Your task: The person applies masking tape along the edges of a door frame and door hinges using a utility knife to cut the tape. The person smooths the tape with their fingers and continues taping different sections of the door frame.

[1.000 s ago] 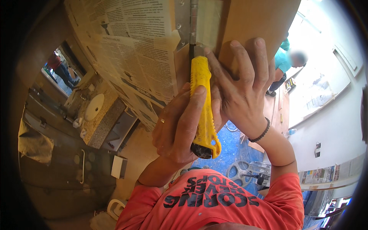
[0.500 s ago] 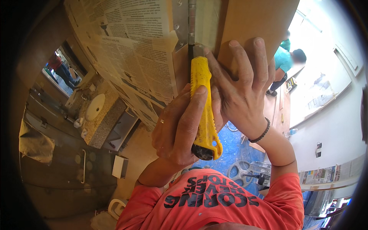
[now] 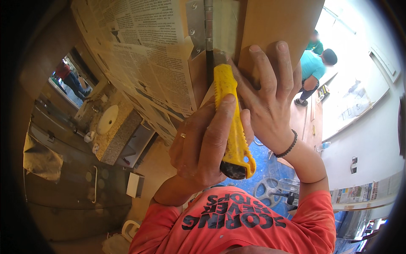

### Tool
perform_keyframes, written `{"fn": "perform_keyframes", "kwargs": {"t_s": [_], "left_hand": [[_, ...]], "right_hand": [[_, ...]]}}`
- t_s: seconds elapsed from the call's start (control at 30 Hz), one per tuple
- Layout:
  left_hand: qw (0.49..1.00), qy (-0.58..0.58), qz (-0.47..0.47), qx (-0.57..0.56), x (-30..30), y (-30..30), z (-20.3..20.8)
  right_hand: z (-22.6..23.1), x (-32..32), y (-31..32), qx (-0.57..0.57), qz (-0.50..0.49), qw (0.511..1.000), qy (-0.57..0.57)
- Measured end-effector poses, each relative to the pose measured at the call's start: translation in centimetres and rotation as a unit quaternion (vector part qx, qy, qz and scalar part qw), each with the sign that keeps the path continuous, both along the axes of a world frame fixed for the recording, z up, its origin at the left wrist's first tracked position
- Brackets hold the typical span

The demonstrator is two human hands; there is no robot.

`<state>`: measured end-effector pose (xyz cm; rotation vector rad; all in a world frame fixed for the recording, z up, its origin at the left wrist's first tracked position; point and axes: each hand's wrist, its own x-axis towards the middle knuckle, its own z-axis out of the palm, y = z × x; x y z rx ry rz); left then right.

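Observation:
My left hand (image 3: 198, 144) is closed round a yellow utility knife (image 3: 227, 95), thumb or finger laid along its body. Its short blade (image 3: 220, 57) points away from me and meets the edge strip just below a metal hinge (image 3: 209, 25). Beside it, my right hand (image 3: 270, 97) lies with fingers spread on a brown wooden panel (image 3: 281, 21). The right index fingertip is close to the blade; whether it touches cannot be told. Newspaper (image 3: 144, 55) taped over a door covers the area left of the hinge.
At left are a granite counter with an oval basin (image 3: 108, 118) and a mirror (image 3: 72, 80). Blue sheeting (image 3: 270, 169) covers the floor under me, with a fan (image 3: 289, 197) on it. Another person in a teal shirt (image 3: 314, 63) bends at far right, someone in green behind.
The knife's handle end has swung slightly right and toward me, with my left hand moving along. The blade stays near the same spot below the hinge. My right hand has barely moved.

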<state>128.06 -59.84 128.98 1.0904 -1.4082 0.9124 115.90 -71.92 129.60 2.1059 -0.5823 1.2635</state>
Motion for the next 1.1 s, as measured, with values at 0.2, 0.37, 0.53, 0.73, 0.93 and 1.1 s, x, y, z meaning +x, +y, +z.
{"fn": "perform_keyframes", "kwargs": {"t_s": [0.2,0.37,0.53,0.73,0.93,1.1], "left_hand": [[1.0,-0.007,-0.011,0.015,-0.2,0.3,0.1],[1.0,-0.005,-0.019,0.024,-0.7,0.4,0.2],[0.999,-0.006,-0.023,0.023,-0.8,0.5,0.3],[0.999,0.002,-0.037,0.028,-0.9,0.6,0.3],[0.999,-0.006,-0.03,0.021,-0.3,0.6,0.0],[1.0,-0.002,-0.016,-0.001,0.6,0.3,-0.3]], "right_hand": [[0.1,-0.1,-0.1,-0.005,0.021,1.0,0.0],[0.2,-0.2,0.1,0.005,0.024,1.0,0.003],[0.2,-0.1,0.0,-0.001,0.033,0.999,-0.007],[0.0,0.1,-0.2,-0.01,0.034,0.999,-0.02],[0.1,0.0,-0.3,-0.012,0.029,0.999,-0.008],[-0.1,0.2,-0.1,-0.005,0.006,1.0,-0.007]]}}
